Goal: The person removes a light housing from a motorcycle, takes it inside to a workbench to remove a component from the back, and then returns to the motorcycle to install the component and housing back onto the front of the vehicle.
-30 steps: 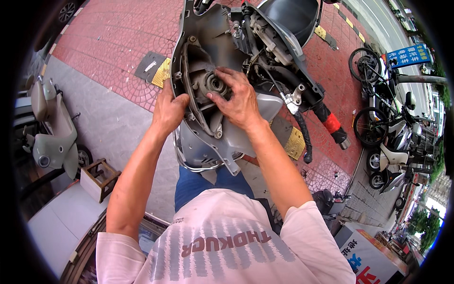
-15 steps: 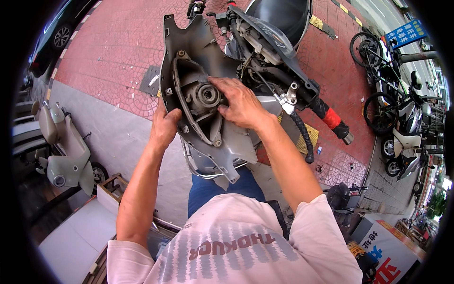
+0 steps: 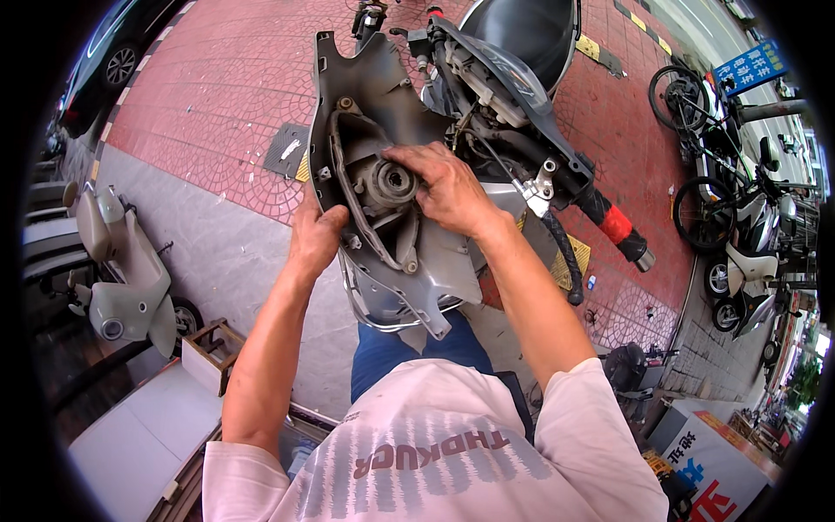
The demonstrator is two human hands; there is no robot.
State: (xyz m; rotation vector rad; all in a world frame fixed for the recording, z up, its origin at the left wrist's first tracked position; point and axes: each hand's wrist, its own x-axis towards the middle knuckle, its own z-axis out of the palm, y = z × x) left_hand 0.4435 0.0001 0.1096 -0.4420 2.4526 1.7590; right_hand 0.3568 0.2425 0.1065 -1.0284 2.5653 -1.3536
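Note:
A grey plastic scooter front panel [image 3: 378, 70], inner side up, is held in front of me. Set into it is a dusty headlight housing [image 3: 348, 161] with a round ribbed cap [image 3: 396, 183] at its back. My left hand [image 3: 315, 237] grips the panel's left edge, thumb on top; its other fingers are hidden underneath. My right hand [image 3: 448, 190] is curled at the cap's right side, with the fingertips over its upper rim and the thumb lower down. Some of its fingers are hidden.
Right beside the panel stands the stripped scooter front, with a brake lever [image 3: 564, 252] and a red-and-black handlebar grip [image 3: 616, 224]. A pale scooter [image 3: 130, 287] and a wooden box [image 3: 209, 357] are at left. Parked bikes [image 3: 700, 209] line the right.
The panel has shifted slightly right in the view, along with both hands. My right hand's fingers have curled more around the cap's rim. My left hand keeps its hold.

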